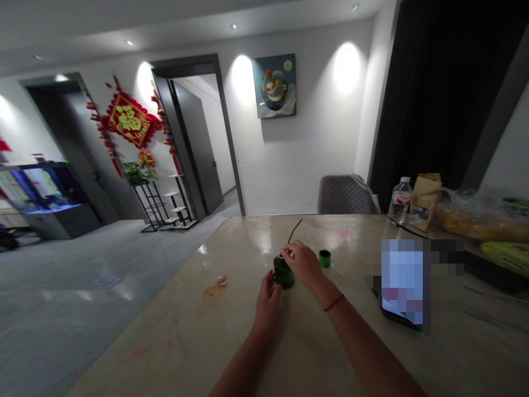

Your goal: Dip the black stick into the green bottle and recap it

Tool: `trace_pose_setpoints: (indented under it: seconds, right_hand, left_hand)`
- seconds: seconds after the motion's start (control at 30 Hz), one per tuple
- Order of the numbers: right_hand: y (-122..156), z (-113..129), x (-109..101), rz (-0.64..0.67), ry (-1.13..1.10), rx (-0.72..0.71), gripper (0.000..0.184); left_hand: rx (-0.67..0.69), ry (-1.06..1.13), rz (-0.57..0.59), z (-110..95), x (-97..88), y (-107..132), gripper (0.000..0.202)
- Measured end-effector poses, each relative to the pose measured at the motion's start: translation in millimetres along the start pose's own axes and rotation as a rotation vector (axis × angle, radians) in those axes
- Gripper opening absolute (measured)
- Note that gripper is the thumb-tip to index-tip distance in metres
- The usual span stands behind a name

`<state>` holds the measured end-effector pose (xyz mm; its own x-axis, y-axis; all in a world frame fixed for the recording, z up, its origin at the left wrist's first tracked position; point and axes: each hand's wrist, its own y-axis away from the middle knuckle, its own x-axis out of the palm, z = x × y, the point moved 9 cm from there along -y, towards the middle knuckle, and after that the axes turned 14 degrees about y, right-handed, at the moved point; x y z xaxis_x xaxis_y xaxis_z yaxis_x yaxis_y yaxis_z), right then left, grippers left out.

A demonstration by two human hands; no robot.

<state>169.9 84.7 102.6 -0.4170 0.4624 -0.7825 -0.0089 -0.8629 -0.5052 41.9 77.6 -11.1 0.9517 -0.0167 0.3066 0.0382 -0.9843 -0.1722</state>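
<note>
A small dark green glass bottle (pixel 284 278) stands upright on the table. My left hand (pixel 268 295) is curled against its left side, fingers and thumb touching the glass. Over the bottle's mouth, my right hand (pixel 303 262) is closed in a pinch. From behind those fingers a thin black stick (pixel 295 230) rises, bent near its top; its lower end is hidden by the hand. Just right of my right hand sits a short green cap-like cylinder (pixel 324 258), its dark open end facing up.
A blurred-out phone (pixel 403 286) stands propped on the marble-look table (pixel 173 353) at right. Behind it are a water bottle (pixel 400 198), a paper bag (pixel 425 201) and plastic-wrapped food (pixel 479 220). A small crumpled bit (pixel 221 280) lies left. A grey chair (pixel 347 194) stands beyond.
</note>
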Motion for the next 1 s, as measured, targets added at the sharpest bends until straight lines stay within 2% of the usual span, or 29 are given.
trace_pose_setpoints:
  seconds: [0.43,0.7,0.87,1.0]
  right_hand:
    - [-1.7,-7.2,5.2,-0.033,-0.077,0.042,0.014]
    - [-1.5,-2.7,7.4,-0.064,-0.146,-0.038,0.014]
    - [-1.0,-4.1,11.0,-0.037,-0.136,-0.032,0.014]
    - [-1.8,-4.1,5.7,-0.086,-0.173,-0.033,0.014]
  left_hand:
    - [0.007,-0.005,0.004,-0.9,-0.3,0.0,0.043]
    - [-0.002,-0.026,0.0,0.8,-0.9,-0.8,0.043]
    - [0.004,-0.024,-0.007,-1.4,-0.8,0.4,0.043]
    - [0.009,-0.03,-0.015,-1.1,-1.6,0.6,0.044]
